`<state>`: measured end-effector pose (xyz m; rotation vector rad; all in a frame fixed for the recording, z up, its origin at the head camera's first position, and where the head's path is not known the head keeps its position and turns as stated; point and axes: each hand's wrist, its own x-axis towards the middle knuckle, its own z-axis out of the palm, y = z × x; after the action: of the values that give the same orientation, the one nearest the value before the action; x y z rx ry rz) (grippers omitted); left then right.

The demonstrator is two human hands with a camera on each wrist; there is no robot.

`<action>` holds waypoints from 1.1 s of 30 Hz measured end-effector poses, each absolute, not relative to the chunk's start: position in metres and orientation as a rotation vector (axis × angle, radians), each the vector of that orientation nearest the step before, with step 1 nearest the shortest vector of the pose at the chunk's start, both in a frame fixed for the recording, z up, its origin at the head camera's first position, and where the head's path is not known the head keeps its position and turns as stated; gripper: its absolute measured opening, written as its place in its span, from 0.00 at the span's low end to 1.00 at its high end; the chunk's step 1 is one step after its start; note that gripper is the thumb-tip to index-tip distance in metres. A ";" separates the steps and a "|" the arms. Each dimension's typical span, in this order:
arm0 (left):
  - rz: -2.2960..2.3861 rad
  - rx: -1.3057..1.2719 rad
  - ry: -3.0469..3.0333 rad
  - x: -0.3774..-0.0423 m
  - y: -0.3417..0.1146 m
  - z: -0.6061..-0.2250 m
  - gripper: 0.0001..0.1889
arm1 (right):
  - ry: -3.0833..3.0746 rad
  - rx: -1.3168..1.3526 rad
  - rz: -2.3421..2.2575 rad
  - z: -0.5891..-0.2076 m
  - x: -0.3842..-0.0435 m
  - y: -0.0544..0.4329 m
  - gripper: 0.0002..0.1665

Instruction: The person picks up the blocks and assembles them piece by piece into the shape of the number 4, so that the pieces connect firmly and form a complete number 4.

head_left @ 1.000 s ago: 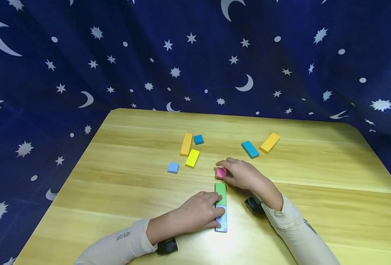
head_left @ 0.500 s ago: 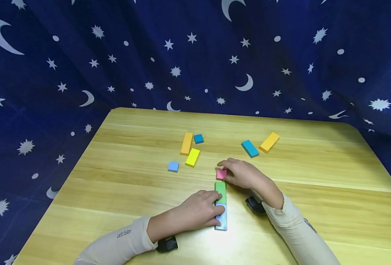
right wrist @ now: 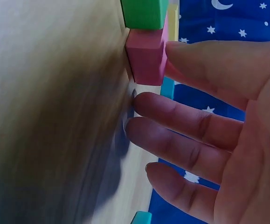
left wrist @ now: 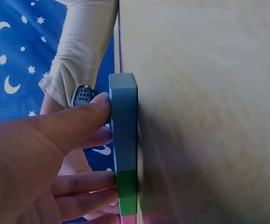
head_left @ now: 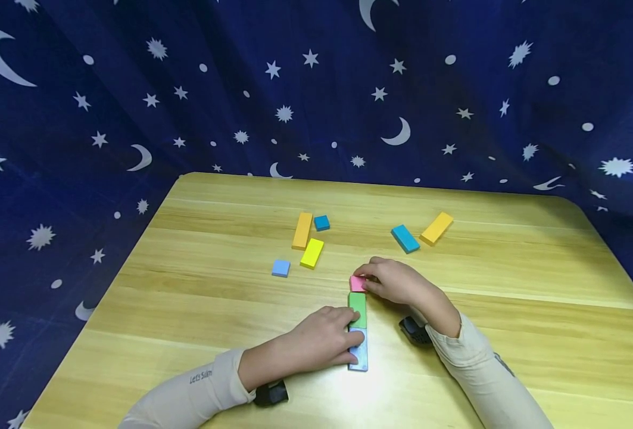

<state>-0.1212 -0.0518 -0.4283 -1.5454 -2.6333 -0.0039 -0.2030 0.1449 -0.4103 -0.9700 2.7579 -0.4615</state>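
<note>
Tbl's back edge [head_left: 348, 186] well off; R fingers [head_left: 367, 269] pinch pink blk [head_left: 356, 284], L fingers [left wrist: 83, 183] straight.

pink block [head_left: 356, 284], green block [head_left: 356, 302] and pale-blue block [head_left: 361, 357] lie flat, end to end.

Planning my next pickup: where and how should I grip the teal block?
Probably pinch the teal block across its long sides, near its far-left end, coming from above with the right hand, once free. It lies flat, and its other end sits near an orange block, leaving less room.
</note>
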 end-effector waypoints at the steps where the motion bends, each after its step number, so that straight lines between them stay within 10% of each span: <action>1: -0.002 -1.545 -2.634 -0.121 -0.052 -0.428 0.17 | 2.758 -0.974 -0.464 -0.410 -0.203 0.145 0.13; 33: -0.147 -1.523 -2.719 -0.137 -0.044 -0.428 0.15 | 2.727 -0.924 -0.437 -0.406 -0.198 0.142 0.13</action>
<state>-0.1366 -0.0438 -0.4282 -1.5233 -2.7190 -0.1468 -0.1979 0.1421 -0.4056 -0.9241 2.7266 -0.4366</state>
